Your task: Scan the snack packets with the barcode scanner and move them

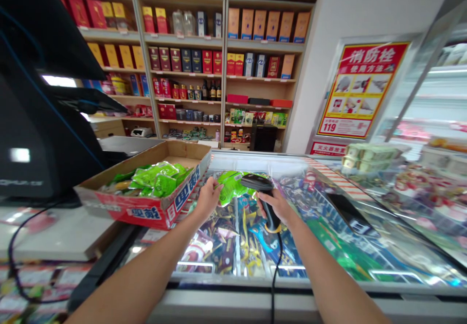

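Note:
My left hand is closed on a bright green snack packet, holding it up over the glass lid of a chest freezer. My right hand grips a black handheld barcode scanner by its handle, the scanner head right against the packet. The scanner's black cable hangs down toward me. To the left of my left hand sits an open cardboard box with red print, holding several more green packets.
A black cash register screen stands at the left on a white counter. Shelves of boxed liquor and bottles fill the back wall. A red and yellow fire hydrant poster hangs on the right, with glass display cases beside it.

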Motion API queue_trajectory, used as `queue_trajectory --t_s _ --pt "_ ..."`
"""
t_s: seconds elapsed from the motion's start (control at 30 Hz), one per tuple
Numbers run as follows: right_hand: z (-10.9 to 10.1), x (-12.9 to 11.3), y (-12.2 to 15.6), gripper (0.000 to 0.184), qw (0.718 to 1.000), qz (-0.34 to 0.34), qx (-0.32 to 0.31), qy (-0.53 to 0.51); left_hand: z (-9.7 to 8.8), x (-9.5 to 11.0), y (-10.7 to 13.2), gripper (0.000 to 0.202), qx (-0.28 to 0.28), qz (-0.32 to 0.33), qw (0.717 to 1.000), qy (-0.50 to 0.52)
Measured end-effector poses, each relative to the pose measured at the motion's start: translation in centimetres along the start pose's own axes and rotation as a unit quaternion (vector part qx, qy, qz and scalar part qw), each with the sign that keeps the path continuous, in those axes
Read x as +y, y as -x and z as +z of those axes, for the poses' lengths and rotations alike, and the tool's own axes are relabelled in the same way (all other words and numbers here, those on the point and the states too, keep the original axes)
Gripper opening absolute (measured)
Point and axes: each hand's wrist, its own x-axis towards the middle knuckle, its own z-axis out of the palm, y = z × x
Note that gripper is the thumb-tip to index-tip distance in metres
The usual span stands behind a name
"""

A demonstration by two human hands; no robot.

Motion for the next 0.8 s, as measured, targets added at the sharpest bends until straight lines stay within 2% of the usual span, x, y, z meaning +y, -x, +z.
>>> queue_trajectory --t_s 0.07,0.13,0.27,0.37,0.5,0.6,0.67,0.73,0.8 --pt "-0.1 -0.3 -0.1 0.032 0.998 -0.010 0.047 -0.031 0.1 -0.3 -0.1 0.032 0.001 -0.008 1.000 0.017" --pt "-0.4 -0.7 -0.2 0.034 0.989 -0.026 0.122 -0.079 0.4 -0.6 -0.1 0.035 0.001 -0.031 0.998 0.047" --pt "-1.5 -1.3 -0.6 0.035 0.949 -0.069 0.264 -0.156 1.5 -0.8 -0.5 0.040 0.011 -0.092 0.985 0.145" --pt "-2.0 -1.5 -0.8 0.036 0.930 -0.094 0.311 -0.174 3.2 -0.3 -1.4 0.037 0.028 -0.128 0.971 0.197" --pt "-1.9 -1.4 -0.8 0.034 0.924 -0.102 0.321 -0.179 6.7 1.0 -3.2 0.030 0.027 -0.160 0.966 0.202" --pt "-1.7 -1.3 -0.9 0.033 0.923 -0.112 0.323 -0.177 9.7 1.9 -3.9 0.029 0.020 -0.165 0.972 0.164" --pt "-1.7 -1.2 -1.0 0.034 0.922 -0.118 0.324 -0.173 11.2 2.4 -4.0 0.027 0.004 -0.156 0.983 0.095" --pt "-1.8 -1.0 -1.1 0.033 0.922 -0.120 0.325 -0.174 12.1 2.6 -3.9 0.024 -0.007 -0.115 0.993 -0.016" --pt "-1.8 -0.8 -1.2 0.032 0.922 -0.124 0.321 -0.177 12.4 2.5 -3.7 0.021 -0.007 -0.043 0.988 -0.146"
